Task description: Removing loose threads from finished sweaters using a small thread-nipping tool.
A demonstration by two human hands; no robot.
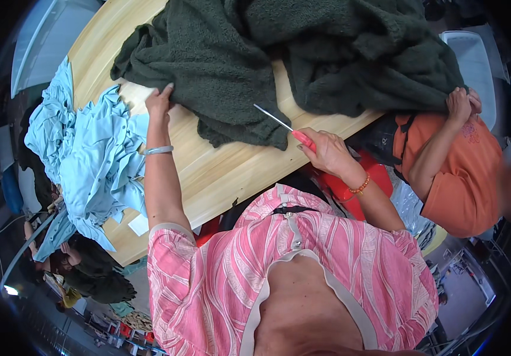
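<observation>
A dark green fleecy garment (pixel 214 71) is spread over the wooden table, one part of it hanging toward me. At its left edge my left hand (pixel 159 101) grips the fabric between thumb and fingers. My right hand (pixel 329 153) is wrapped round the red handles of a pair of scissors (pixel 276 118), seen nearly edge-on. Their slim metal blades point up and left, over the near part of the green cloth. Whether the tips touch the cloth I cannot tell.
Rumpled light blue shirts (pixel 98 154) lie at the table's left end, partly over its edge. On the right, a person in an orange shirt (pixel 466 172) holds more dark green cloth. A pale plastic bin (pixel 475 65) stands behind that person. The wooden table (pixel 225 172) has its near edge before me.
</observation>
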